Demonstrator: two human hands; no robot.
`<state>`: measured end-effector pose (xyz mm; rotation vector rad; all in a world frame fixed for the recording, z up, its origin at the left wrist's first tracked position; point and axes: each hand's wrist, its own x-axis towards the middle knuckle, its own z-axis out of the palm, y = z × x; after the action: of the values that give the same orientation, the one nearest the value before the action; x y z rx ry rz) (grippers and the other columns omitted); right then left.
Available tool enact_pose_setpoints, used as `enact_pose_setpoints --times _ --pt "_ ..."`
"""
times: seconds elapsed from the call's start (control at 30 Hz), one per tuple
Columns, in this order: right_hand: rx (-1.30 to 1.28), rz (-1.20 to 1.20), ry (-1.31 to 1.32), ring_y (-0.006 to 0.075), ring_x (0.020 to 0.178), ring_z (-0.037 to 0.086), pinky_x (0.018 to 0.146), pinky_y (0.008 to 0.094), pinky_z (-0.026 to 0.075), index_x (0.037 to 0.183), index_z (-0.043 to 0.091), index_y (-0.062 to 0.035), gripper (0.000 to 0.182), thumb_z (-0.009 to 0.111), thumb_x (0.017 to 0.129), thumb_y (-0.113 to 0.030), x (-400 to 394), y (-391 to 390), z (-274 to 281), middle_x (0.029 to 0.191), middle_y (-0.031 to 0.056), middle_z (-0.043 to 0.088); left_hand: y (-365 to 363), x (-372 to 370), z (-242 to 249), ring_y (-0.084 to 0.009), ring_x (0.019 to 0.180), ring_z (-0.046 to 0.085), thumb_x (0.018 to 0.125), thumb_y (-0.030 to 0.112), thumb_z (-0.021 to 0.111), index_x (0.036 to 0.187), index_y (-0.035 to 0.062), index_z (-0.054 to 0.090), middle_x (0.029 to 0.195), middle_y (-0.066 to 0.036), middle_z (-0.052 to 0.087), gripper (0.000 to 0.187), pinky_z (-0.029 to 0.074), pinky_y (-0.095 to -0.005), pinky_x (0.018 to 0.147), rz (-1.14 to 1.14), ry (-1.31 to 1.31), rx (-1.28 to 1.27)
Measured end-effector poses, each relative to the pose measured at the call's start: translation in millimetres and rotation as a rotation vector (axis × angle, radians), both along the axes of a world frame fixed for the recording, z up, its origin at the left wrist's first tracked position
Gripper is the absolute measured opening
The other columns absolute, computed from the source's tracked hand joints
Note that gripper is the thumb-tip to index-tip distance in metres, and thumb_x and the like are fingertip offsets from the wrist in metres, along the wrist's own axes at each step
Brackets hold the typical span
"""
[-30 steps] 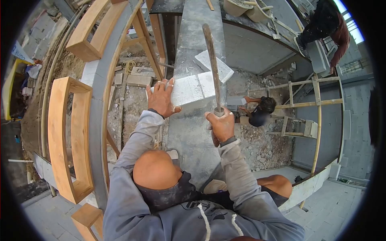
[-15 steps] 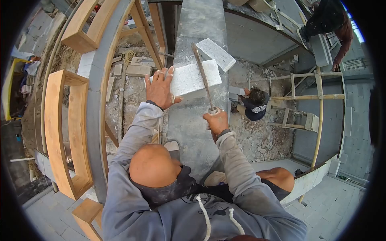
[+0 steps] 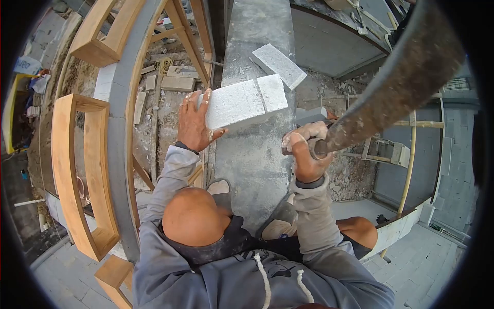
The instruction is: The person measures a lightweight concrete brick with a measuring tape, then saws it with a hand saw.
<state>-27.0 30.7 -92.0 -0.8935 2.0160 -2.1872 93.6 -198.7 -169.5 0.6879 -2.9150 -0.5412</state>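
Observation:
A white lightweight concrete block point(image 3: 234, 104) lies across the top of a grey concrete wall point(image 3: 252, 165). A narrow groove runs over its top near the right end. My left hand point(image 3: 194, 121) rests against the block's left end, fingers stretched and spread, thumb by the near edge. To the right of the block, my right hand point(image 3: 309, 152) is wrapped round the handle of a machete point(image 3: 396, 82). Its rusty blade is raised toward the camera, up and to the right, apart from the block. A second white block point(image 3: 280, 67) lies just beyond, at an angle.
Wooden frames point(image 3: 62, 170) stand along the left. Below on the right, rubble point(image 3: 339, 188) covers the ground near a bamboo pole point(image 3: 409, 165) and a small wooden stand point(image 3: 388, 150). My raised arm and the machete mostly hide a person there. Small chips lie on the wall.
My right hand has lifted the machete off the block, up and right toward the camera. The groove now shows where the blade was. My left hand has shifted slightly left and down.

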Motion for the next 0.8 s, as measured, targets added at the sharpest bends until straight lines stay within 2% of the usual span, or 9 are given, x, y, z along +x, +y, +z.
enact_pose_setpoints --times 0.07,0.17,0.27,0.4,0.57,0.63,0.67,0.73,0.8 --pt "0.700 0.043 -0.739 0.0147 0.051 0.055 0.045 0.0325 0.045 0.078 0.057 0.0012 0.012 0.063 0.074 -0.008 23 -1 -76 0.064 0.0073 0.059 2 0 7 -0.0428 0.135 0.025 0.059 0.049 0.084 0.146 0.0085 0.028 0.145 -0.023 0.030 0.111 0.022 -0.0517 0.112 0.009 -0.020 0.008" --pt "0.831 0.043 -0.486 0.0142 0.049 0.053 0.044 0.0315 0.045 0.080 0.060 0.0027 0.017 0.062 0.072 -0.013 17 -4 -95 0.062 0.0052 0.057 -2 2 1 -0.0422 0.134 0.028 0.060 0.054 0.081 0.142 0.0031 0.033 0.143 -0.024 0.032 0.108 0.022 -0.0496 0.113 -0.021 0.026 0.003" --pt "0.698 0.057 -0.724 0.0125 0.048 0.053 0.044 0.0285 0.047 0.079 0.059 0.0030 0.018 0.063 0.072 -0.013 20 3 -73 0.061 0.0040 0.056 -2 6 -3 -0.0422 0.135 0.027 0.060 0.052 0.081 0.142 0.0033 0.033 0.144 -0.023 0.030 0.107 0.021 -0.0494 0.114 -0.035 0.125 -0.002" --pt "0.394 0.007 -0.413 0.0098 0.045 0.050 0.043 0.0257 0.045 0.077 0.054 0.0009 0.017 0.067 0.077 -0.010 5 -5 7 0.060 0.0030 0.056 -3 10 -9 -0.0426 0.136 0.025 0.065 0.056 0.078 0.143 0.0028 0.033 0.147 -0.024 0.026 0.105 0.021 -0.0489 0.114 -0.035 0.202 -0.020" --pt "-0.302 0.163 0.047 0.0165 0.064 0.057 0.066 0.0348 0.052 0.079 0.048 -0.0030 0.013 0.060 0.083 0.001 -19 -13 89 0.072 0.0098 0.058 0 29 -27 -0.0430 0.140 0.016 0.063 0.065 0.075 0.147 -0.0007 0.014 0.150 -0.028 0.015 0.123 0.018 -0.0484 0.115 0.062 0.372 0.128" --pt "-0.181 0.017 0.008 0.0145 0.059 0.055 0.063 0.0333 0.052 0.077 0.050 -0.0038 0.014 0.063 0.081 -0.001 -4 -16 31 0.067 0.0069 0.056 -15 51 -53 -0.0424 0.141 0.013 0.062 0.067 0.074 0.146 -0.0084 0.007 0.149 -0.031 0.012 0.132 0.016 -0.0458 0.115 0.098 0.255 0.207" --pt "0.320 -0.006 -0.339 0.0134 0.054 0.053 0.059 0.0317 0.051 0.074 0.054 -0.0031 0.013 0.066 0.077 -0.007 9 6 -27 0.063 0.0051 0.055 -10 54 -53 -0.0424 0.141 0.013 0.062 0.067 0.074 0.146 -0.0084 0.007 0.149 -0.031 0.012 0.132 0.016 -0.0458 0.115 0.100 0.263 0.208" --pt "0.841 0.068 -0.873 0.0144 0.052 0.056 0.045 0.0327 0.048 0.077 0.057 0.0014 0.018 0.067 0.072 -0.013 23 18 -113 0.062 0.0073 0.058 -2 61 -50 -0.0399 0.139 0.021 0.061 0.061 0.079 0.145 -0.0073 0.010 0.148 -0.029 0.020 0.129 0.020 -0.0428 0.114 0.172 0.434 0.580" --pt "0.791 0.071 -1.006 0.0148 0.051 0.056 0.043 0.0321 0.049 0.078 0.058 0.0025 0.020 0.069 0.072 -0.014 27 37 -131 0.064 0.0086 0.059 -10 62 -87 -0.0381 0.136 0.027 0.061 0.057 0.081 0.144 -0.0066 0.014 0.144 -0.027 0.027 0.124 0.023 -0.0423 0.112 0.145 0.370 0.629"
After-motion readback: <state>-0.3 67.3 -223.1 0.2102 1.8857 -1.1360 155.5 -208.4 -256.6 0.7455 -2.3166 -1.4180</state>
